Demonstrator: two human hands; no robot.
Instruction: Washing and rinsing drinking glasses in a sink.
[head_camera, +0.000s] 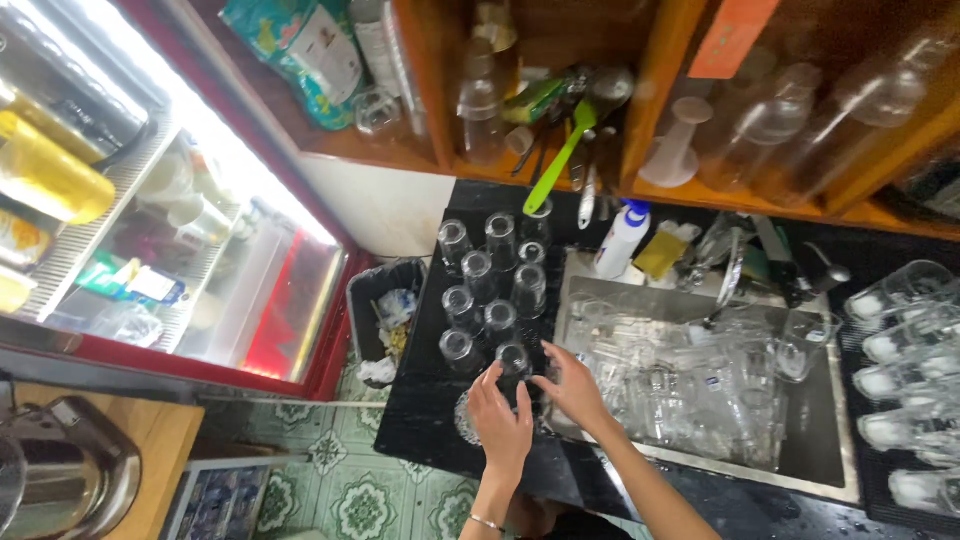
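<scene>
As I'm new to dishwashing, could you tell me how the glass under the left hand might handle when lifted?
The glass is probably fragile and hard, being clear. Likely slippery, coming beside a sink of washed glasses. The left hand could knock close neighbours over.

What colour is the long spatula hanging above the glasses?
Bright green spatula, best seen in the head view.

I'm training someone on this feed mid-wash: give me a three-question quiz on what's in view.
1. True or false: the sink holds many clear glasses.
2. What is the left hand touching?
A) a green spatula B) a glass on the black counter C) a soap bottle
3. What stands on the floor left of the black counter?

Key: 1 true. 2 B: the glass, with the right hand beside it. 3 a black waste bin.
</scene>
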